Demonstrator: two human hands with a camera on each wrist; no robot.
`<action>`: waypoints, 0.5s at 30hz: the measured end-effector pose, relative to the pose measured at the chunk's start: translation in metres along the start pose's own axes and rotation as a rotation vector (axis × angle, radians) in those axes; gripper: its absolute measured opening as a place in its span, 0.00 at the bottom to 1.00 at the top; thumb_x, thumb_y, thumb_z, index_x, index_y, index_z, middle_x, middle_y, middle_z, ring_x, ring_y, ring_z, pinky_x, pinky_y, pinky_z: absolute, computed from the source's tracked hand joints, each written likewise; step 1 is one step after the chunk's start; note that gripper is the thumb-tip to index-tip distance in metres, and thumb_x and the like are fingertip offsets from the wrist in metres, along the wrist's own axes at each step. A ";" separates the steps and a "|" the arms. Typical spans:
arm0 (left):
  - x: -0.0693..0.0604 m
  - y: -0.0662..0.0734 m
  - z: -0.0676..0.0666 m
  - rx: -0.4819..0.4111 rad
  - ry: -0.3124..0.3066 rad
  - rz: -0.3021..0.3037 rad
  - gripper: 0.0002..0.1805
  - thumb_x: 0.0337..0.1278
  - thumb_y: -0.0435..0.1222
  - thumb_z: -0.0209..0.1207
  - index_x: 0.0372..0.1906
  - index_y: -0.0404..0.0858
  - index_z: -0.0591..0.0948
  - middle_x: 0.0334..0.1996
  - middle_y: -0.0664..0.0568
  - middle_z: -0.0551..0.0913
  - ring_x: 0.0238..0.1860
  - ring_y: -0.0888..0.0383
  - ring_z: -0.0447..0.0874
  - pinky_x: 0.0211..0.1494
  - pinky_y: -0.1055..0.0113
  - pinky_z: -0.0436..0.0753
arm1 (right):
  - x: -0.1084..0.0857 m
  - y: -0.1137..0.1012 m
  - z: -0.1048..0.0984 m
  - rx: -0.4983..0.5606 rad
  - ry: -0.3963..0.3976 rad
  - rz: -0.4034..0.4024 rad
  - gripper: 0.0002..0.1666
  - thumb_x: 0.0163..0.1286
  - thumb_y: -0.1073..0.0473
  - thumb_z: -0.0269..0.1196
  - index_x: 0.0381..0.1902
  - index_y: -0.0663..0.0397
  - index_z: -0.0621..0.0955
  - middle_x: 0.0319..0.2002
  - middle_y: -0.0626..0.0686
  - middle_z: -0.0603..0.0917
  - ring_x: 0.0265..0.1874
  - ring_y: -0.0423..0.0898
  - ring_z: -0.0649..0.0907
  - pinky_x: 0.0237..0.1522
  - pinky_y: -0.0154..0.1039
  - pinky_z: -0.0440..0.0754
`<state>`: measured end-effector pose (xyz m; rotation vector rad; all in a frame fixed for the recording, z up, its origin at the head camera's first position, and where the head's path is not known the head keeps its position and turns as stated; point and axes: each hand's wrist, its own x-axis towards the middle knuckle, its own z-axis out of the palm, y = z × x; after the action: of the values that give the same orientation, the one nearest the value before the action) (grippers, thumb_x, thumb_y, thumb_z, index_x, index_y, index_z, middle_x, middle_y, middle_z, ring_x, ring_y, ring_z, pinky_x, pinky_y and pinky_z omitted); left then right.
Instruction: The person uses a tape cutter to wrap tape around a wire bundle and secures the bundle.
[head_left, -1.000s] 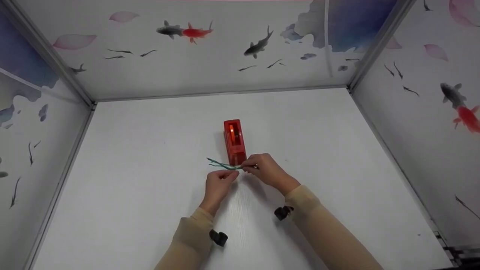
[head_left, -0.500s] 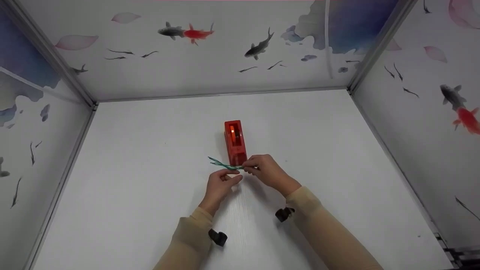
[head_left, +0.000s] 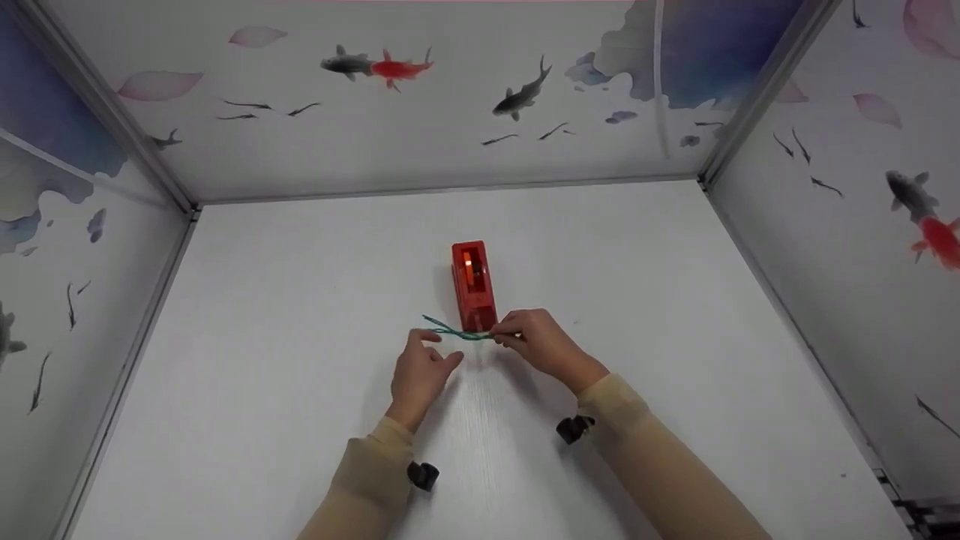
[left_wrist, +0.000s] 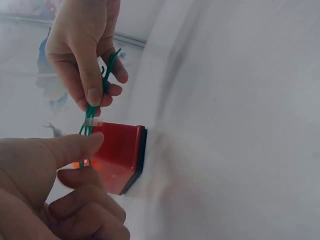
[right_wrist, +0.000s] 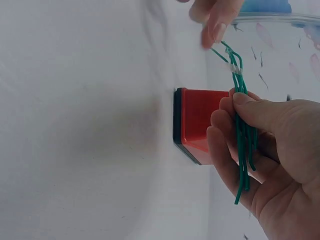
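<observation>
My right hand pinches a bundle of green wires between thumb and fingers. In the right wrist view, a band of clear tape goes round the wires, and their lower ends hang across the palm. My left hand is at the other end of the bundle, thumb and index finger apart; whether a fingertip touches a wire I cannot tell. Just beyond the hands a red tape dispenser with an orange core stands on the table. The left wrist view has its red end face behind the fingers.
The white table is bounded by a back panel, a left panel and a right panel with printed fish. Each wrist wears a small black camera.
My left thumb and index finger have spread, and the left hand has moved left along the wires, away from the taped part. My right hand keeps its pinch and has barely moved.
</observation>
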<state>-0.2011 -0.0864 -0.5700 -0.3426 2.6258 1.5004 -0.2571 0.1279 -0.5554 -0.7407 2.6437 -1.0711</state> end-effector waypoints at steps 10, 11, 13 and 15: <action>0.027 0.018 -0.025 0.582 0.043 0.543 0.19 0.56 0.47 0.75 0.52 0.50 0.87 0.51 0.53 0.84 0.57 0.52 0.76 0.62 0.53 0.77 | 0.000 -0.001 -0.004 -0.015 0.013 -0.007 0.11 0.70 0.65 0.68 0.48 0.50 0.91 0.41 0.49 0.91 0.37 0.42 0.84 0.46 0.39 0.87; 0.030 0.017 -0.026 0.596 0.003 0.559 0.19 0.57 0.48 0.74 0.53 0.51 0.87 0.52 0.54 0.86 0.58 0.52 0.76 0.65 0.52 0.75 | 0.000 -0.001 -0.003 -0.013 0.013 -0.008 0.11 0.70 0.65 0.68 0.48 0.50 0.91 0.41 0.49 0.90 0.37 0.42 0.84 0.46 0.39 0.87; 0.034 0.015 -0.028 0.590 -0.073 0.571 0.19 0.59 0.50 0.72 0.55 0.52 0.88 0.50 0.57 0.88 0.58 0.54 0.77 0.70 0.50 0.71 | 0.000 0.000 -0.002 -0.010 0.012 -0.016 0.11 0.70 0.66 0.68 0.48 0.51 0.91 0.41 0.49 0.91 0.37 0.42 0.84 0.46 0.39 0.87; 0.036 0.012 -0.029 0.564 -0.131 0.568 0.17 0.61 0.50 0.70 0.55 0.54 0.89 0.47 0.60 0.90 0.55 0.57 0.80 0.73 0.49 0.68 | -0.001 0.000 -0.002 -0.011 0.014 -0.028 0.11 0.70 0.66 0.68 0.48 0.51 0.91 0.41 0.50 0.91 0.37 0.42 0.84 0.45 0.39 0.87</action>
<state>-0.2385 -0.1110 -0.5523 0.5656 3.0101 0.7467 -0.2573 0.1294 -0.5544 -0.7771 2.6611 -1.0734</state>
